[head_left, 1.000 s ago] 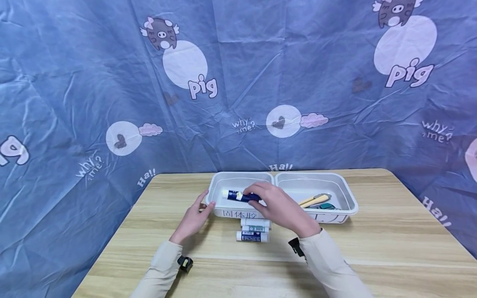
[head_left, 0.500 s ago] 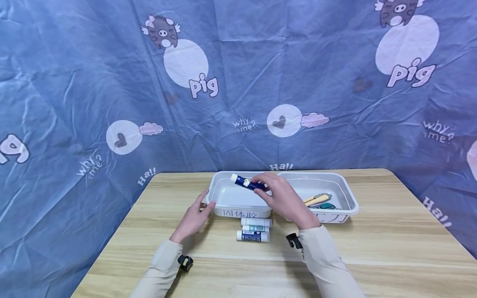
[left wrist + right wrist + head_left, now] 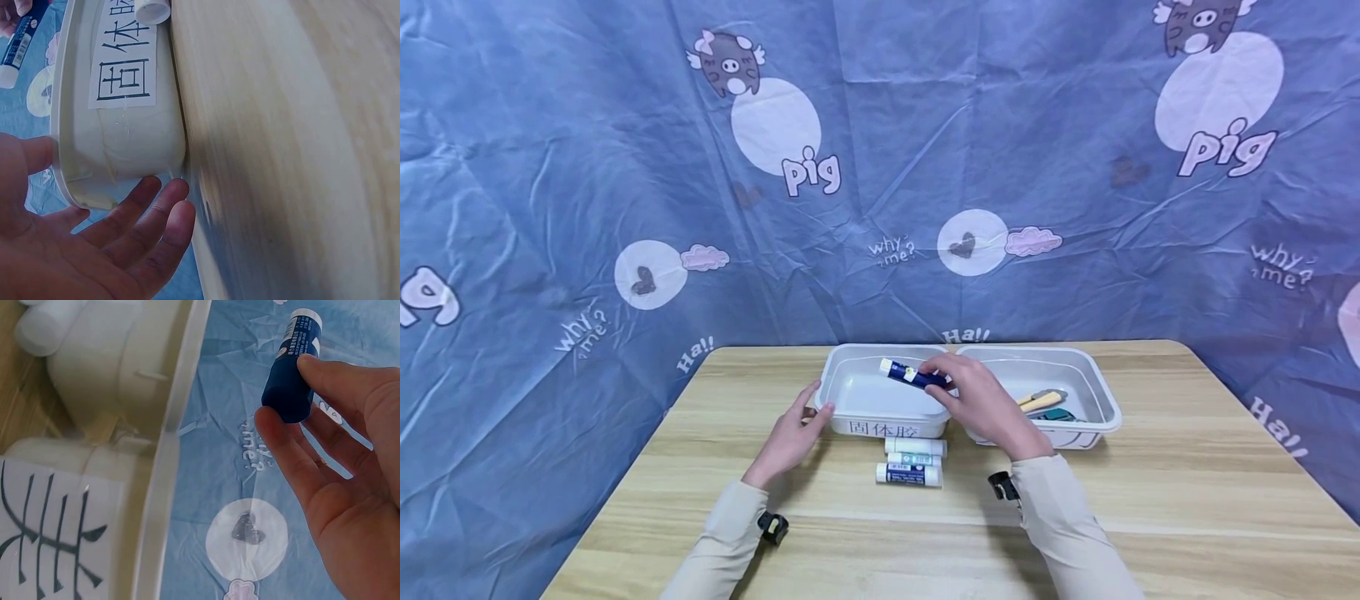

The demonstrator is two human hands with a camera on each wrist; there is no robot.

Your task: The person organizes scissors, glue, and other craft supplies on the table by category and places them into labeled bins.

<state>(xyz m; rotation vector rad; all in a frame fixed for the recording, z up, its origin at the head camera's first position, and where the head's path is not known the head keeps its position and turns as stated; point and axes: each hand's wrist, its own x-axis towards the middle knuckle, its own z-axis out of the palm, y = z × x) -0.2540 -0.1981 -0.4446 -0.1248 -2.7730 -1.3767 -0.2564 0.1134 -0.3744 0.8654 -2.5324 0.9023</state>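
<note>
My right hand (image 3: 981, 404) pinches a dark blue glue stick (image 3: 910, 374) with a white cap, raised over the left white bin (image 3: 889, 416). The right wrist view shows the thumb and fingertips on the stick's blue body (image 3: 290, 381); its white end points away. At the left bin's near left corner, my left hand (image 3: 793, 437) rests with relaxed fingers. In the left wrist view its thumb touches the rim (image 3: 57, 125) and the other fingers lie by the end wall. Several glue sticks (image 3: 910, 475) lie on the table before this bin.
Beside the left bin stands a second white bin (image 3: 1105, 408), holding yellow (image 3: 1045, 401) and green (image 3: 1057, 414) utility knives. Both bins carry handwritten front labels. A blue printed cloth (image 3: 880, 167) hangs behind the wooden table (image 3: 880, 550).
The right hand lifts the blue glue stick up from low in the left bin, then shifts it slightly to the right. The left hand stays at the bin's corner.
</note>
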